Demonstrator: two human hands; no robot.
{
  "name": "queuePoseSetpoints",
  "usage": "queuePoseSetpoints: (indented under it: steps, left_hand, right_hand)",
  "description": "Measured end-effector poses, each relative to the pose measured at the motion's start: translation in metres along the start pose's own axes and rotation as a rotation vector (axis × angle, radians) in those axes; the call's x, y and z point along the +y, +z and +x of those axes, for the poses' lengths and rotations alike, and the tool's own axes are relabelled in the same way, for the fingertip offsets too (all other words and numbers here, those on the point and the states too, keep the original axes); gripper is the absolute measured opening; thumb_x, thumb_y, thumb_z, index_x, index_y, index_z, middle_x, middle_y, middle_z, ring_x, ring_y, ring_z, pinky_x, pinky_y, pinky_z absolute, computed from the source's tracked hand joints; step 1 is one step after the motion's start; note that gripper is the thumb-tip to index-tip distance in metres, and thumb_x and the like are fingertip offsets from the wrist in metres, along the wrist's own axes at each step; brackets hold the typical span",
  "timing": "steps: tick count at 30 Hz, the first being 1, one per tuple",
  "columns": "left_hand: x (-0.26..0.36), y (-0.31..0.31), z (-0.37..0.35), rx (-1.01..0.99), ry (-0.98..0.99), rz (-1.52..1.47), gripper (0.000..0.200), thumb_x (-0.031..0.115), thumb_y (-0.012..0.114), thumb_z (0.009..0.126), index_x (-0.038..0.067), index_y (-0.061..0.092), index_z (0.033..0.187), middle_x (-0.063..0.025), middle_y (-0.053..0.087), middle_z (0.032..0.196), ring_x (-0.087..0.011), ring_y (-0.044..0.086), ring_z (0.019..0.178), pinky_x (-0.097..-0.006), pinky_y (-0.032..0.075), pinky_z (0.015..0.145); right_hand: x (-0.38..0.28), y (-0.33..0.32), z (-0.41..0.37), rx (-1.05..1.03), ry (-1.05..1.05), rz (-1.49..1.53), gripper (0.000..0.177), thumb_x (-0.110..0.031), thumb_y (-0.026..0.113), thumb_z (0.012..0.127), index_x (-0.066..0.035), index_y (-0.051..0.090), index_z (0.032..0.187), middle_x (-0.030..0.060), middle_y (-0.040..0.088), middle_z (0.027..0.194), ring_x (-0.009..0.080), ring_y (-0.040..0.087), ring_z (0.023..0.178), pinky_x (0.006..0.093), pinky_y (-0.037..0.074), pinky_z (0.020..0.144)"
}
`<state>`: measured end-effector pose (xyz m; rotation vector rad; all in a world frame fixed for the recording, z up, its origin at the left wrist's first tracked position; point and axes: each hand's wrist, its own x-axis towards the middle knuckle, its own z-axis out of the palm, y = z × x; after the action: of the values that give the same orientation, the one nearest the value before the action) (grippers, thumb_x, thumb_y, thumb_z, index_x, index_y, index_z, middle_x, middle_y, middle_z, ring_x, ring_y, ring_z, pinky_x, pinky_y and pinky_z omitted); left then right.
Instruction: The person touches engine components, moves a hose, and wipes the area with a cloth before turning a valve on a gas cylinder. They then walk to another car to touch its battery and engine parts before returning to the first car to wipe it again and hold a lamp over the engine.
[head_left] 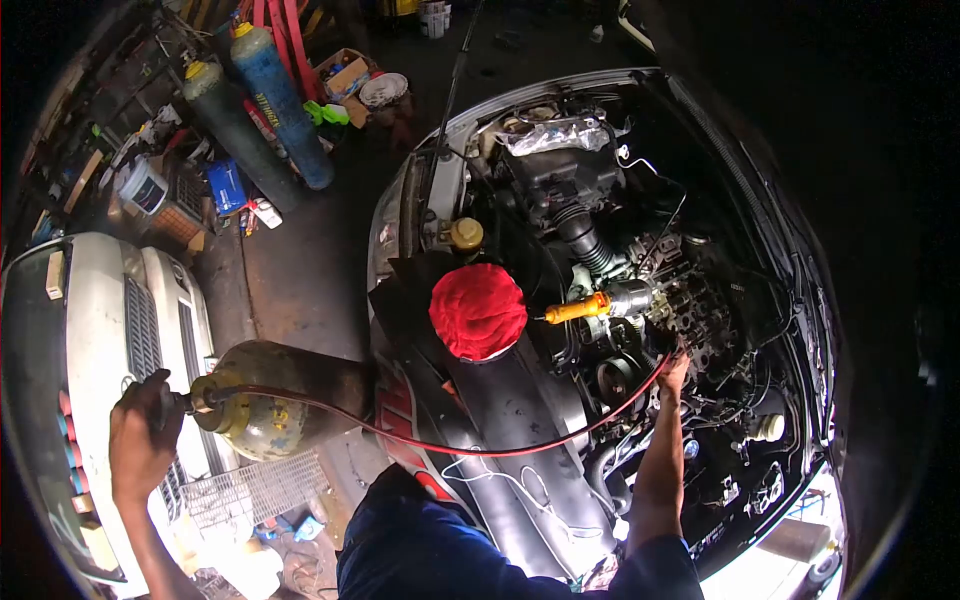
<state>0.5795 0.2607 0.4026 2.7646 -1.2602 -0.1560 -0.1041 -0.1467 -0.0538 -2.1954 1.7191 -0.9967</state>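
My left hand [145,440] is closed around the dark valve knob [172,402] of a worn gas cylinder [265,425]. The cylinder lies tilted beside the car, its neck toward my hand. From its brass fitting a red hose [470,452] runs in a sagging curve across the fender cover to the engine. My right hand [675,372] grips the hose near its far end, over the opened engine [695,315]. The hose tip is hidden among the engine parts. Just above that hand lies a work light with an orange handle [580,308].
A round red cloth or cap [478,312] is at the car's front edge, near a yellowish reservoir cap [466,235]. A black fender cover [500,400] drapes the front. A white vehicle [105,330] stands left; two tall cylinders [280,100] stand behind. A wire rack [260,487] lies low.
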Motion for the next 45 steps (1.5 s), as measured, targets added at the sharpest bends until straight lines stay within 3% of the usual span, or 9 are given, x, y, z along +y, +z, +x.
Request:
queuePoseSetpoints:
  steps: [4,10,12,14,18,26,31,38,45]
  left_hand:
    - [-0.004,0.009,0.011,0.079,-0.161,0.303,0.033,0.023,0.072,0.092,-0.002,0.068,0.113,-0.0220,0.067,0.080,-0.0405,0.063,0.091,-0.0441,0.050,0.078]
    - [-0.022,-0.016,-0.010,-0.159,0.073,-0.326,0.075,-0.019,0.069,0.072,0.006,0.053,0.141,-0.0147,0.057,0.131,-0.0257,0.061,0.112,-0.0343,0.057,0.081]
    - [-0.033,-0.011,-0.004,-0.108,0.253,-0.197,0.065,-0.016,0.069,0.076,0.003,0.055,0.136,-0.0155,0.065,0.118,-0.0239,0.065,0.102,-0.0334,0.055,0.073]
    - [-0.018,-0.011,-0.002,-0.129,0.076,-0.171,0.054,-0.009,0.071,0.080,0.002,0.057,0.132,-0.0161,0.068,0.103,-0.0262,0.066,0.093,-0.0352,0.053,0.069]
    - [-0.029,0.012,0.003,0.008,-0.108,0.128,0.042,0.008,0.073,0.087,0.001,0.059,0.126,-0.0161,0.069,0.079,-0.0318,0.066,0.076,-0.0394,0.048,0.065]
    - [-0.037,0.003,-0.009,-0.078,0.281,0.087,0.076,-0.022,0.059,0.078,0.008,0.049,0.146,-0.0122,0.046,0.150,-0.0273,0.052,0.133,-0.0342,0.052,0.093]
    - [-0.017,0.012,0.001,0.054,0.007,0.229,0.040,0.027,0.065,0.098,-0.002,0.062,0.126,-0.0270,0.068,0.109,-0.0410,0.063,0.105,-0.0453,0.048,0.089]
    - [-0.012,0.016,0.008,0.067,-0.122,0.259,0.045,0.043,0.056,0.102,-0.001,0.065,0.099,-0.0247,0.068,0.082,-0.0455,0.063,0.079,-0.0472,0.047,0.073]
    - [-0.031,0.010,-0.009,-0.111,0.106,-0.228,0.074,-0.024,0.051,0.085,0.005,0.041,0.152,-0.0162,0.054,0.139,-0.0240,0.055,0.123,-0.0348,0.050,0.098]
  right_hand:
    - [-0.015,-0.001,0.004,0.050,0.135,0.036,0.059,-0.016,0.059,0.085,0.002,0.053,0.140,0.0131,0.067,0.081,0.0298,0.055,0.062,0.0387,0.048,0.064]
    - [0.012,0.008,-0.006,0.242,-0.114,-0.114,0.056,-0.023,0.060,0.090,0.000,0.053,0.141,0.0057,0.057,0.069,0.0147,0.044,0.051,0.0350,0.041,0.048]
    - [0.052,0.026,-0.011,0.162,0.675,1.304,0.057,-0.020,0.063,0.088,0.000,0.054,0.141,-0.0021,0.053,0.073,0.0123,0.042,0.052,0.0318,0.034,0.046]
    - [0.011,0.015,-0.005,0.119,0.242,0.105,0.061,-0.016,0.065,0.082,0.002,0.055,0.139,-0.0018,0.050,0.067,0.0127,0.041,0.051,0.0313,0.033,0.046]
    - [-0.005,0.015,0.008,0.152,0.292,0.220,0.065,-0.013,0.063,0.077,0.004,0.054,0.139,0.0007,0.050,0.058,0.0119,0.045,0.051,0.0316,0.039,0.048]
    - [-0.017,-0.008,0.003,0.198,0.166,0.105,0.064,-0.020,0.067,0.080,0.005,0.054,0.137,0.0102,0.065,0.071,0.0206,0.057,0.063,0.0368,0.049,0.064]
    - [-0.016,-0.006,0.002,0.251,0.125,0.037,0.060,-0.010,0.061,0.081,0.001,0.054,0.140,0.0101,0.071,0.083,0.0203,0.067,0.069,0.0332,0.051,0.065]
    - [-0.036,-0.007,0.003,0.244,0.262,0.147,0.069,-0.009,0.066,0.077,0.004,0.051,0.142,0.0061,0.050,0.058,0.0147,0.044,0.050,0.0373,0.038,0.048]
    - [-0.010,0.011,-0.001,0.138,0.290,0.137,0.063,-0.011,0.063,0.080,0.001,0.053,0.142,0.0051,0.051,0.059,0.0148,0.045,0.050,0.0318,0.038,0.047]
